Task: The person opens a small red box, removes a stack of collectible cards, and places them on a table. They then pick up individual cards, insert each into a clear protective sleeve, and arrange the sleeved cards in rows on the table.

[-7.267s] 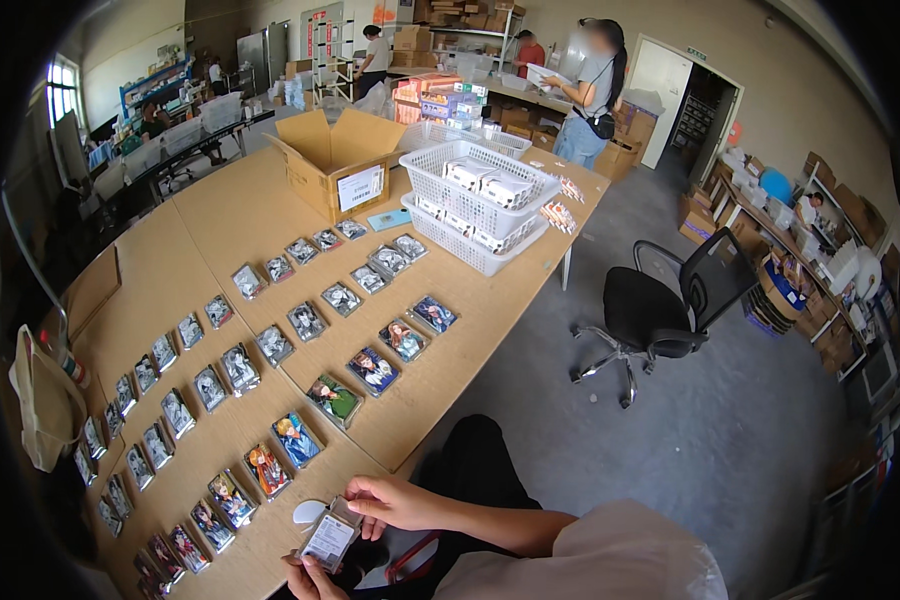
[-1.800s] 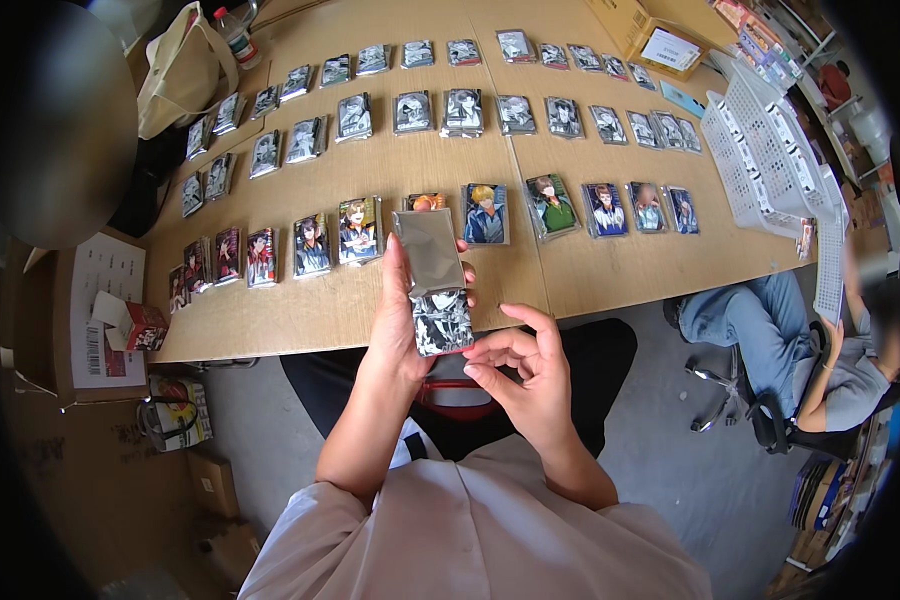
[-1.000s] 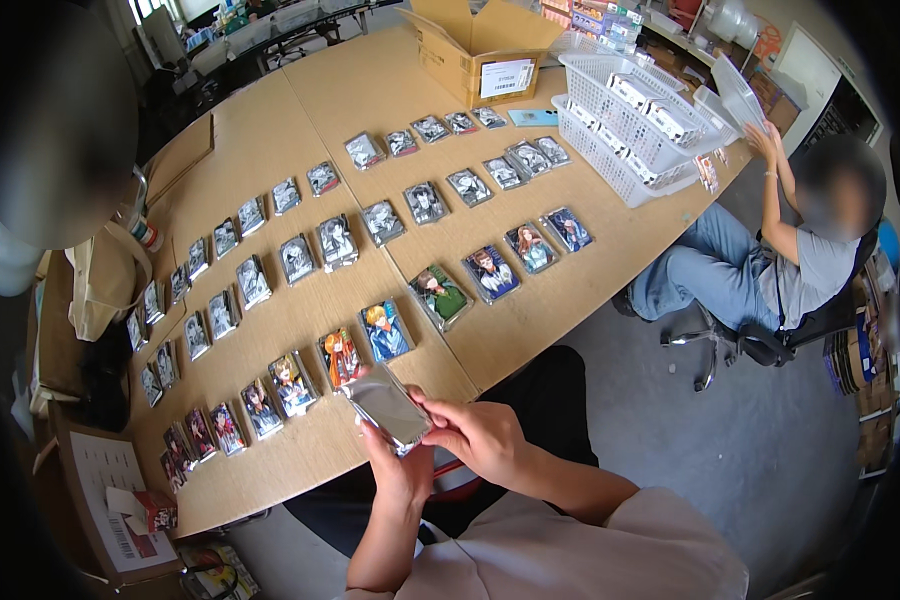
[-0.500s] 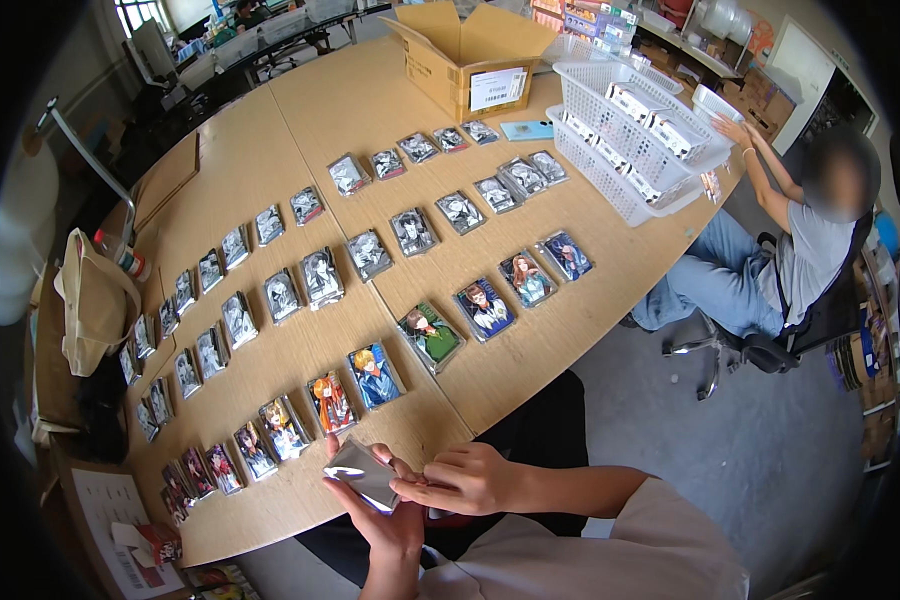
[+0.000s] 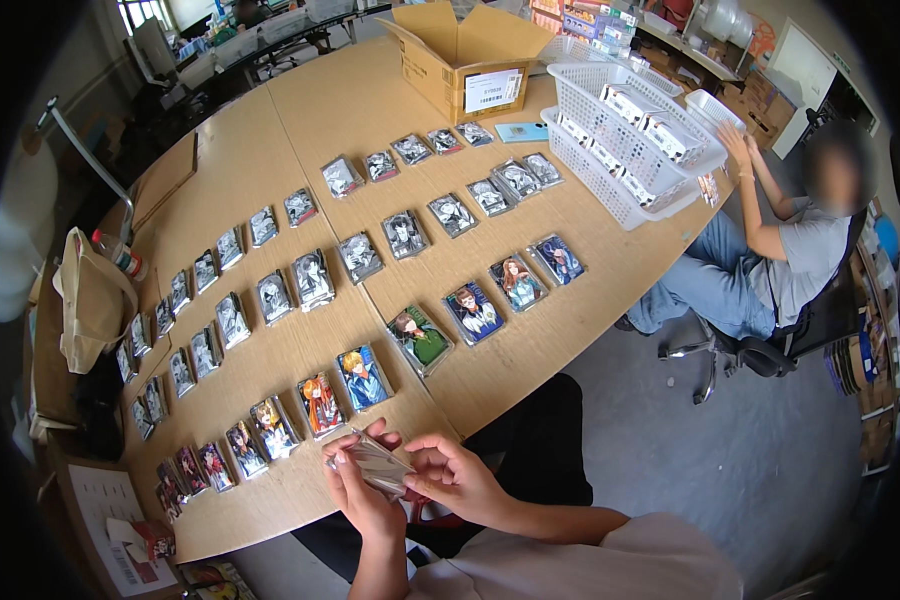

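My left hand (image 5: 365, 500) grips a clear-and-silvery wrapped pouch (image 5: 378, 462) near the table's front edge, its thumb lying over it. My right hand (image 5: 460, 485) pinches the pouch's right end with thumb and curled fingers. Whether anything is inside the pouch cannot be made out now. Just beyond my hands runs a row of bagged card stacks in colour (image 5: 320, 405), showing illustrated characters; behind them are two rows of similar stacks in black and white (image 5: 315, 275).
The wooden table (image 5: 570, 330) holds an open cardboard box (image 5: 440, 80), white baskets (image 5: 590, 195) and a blue flat object (image 5: 520, 131). A tote bag (image 5: 90, 310) lies left. A seated co-worker (image 5: 800, 240) reaches to a basket at right, beside the grey floor (image 5: 690, 470).
Earlier I held a labelled card, then a pouch over a monochrome card. Since half a second ago my fingers have shifted round the pouch. The co-worker came to sit at right, replacing the empty chair.
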Demonstrator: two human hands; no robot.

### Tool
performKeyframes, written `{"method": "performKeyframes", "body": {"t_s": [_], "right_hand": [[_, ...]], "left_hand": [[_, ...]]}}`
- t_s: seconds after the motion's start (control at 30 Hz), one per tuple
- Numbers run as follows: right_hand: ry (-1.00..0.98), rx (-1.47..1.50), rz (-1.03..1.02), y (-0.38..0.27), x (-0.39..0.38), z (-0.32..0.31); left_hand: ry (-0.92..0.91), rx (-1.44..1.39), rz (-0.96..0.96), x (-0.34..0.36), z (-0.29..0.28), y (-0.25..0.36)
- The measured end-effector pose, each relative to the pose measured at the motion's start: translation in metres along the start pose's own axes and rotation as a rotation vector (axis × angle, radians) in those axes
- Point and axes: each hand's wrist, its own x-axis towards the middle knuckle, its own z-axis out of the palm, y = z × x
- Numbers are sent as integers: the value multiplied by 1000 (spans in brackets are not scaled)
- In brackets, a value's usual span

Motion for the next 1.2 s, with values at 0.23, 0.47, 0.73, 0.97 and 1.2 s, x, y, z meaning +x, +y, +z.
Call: {"method": "performKeyframes", "body": {"t_s": [0.23,0.47,0.73,0.97,1.2], "right_hand": [[-19,-7,24,2,-13,6],[9,42,38,12,-14,13],[107,-18,69,22,-15,38],[151,-70,-76,17,-28,46],[125,-108,-109,12,-38,48]], "left_hand": [[30,-2,9,2,-4,21],[109,-50,-58,-6,-5,27],[247,-158,30,-4,-26,41],[236,-205,0,4,-29,47],[227,-358,-171,3,-25,56]]}}
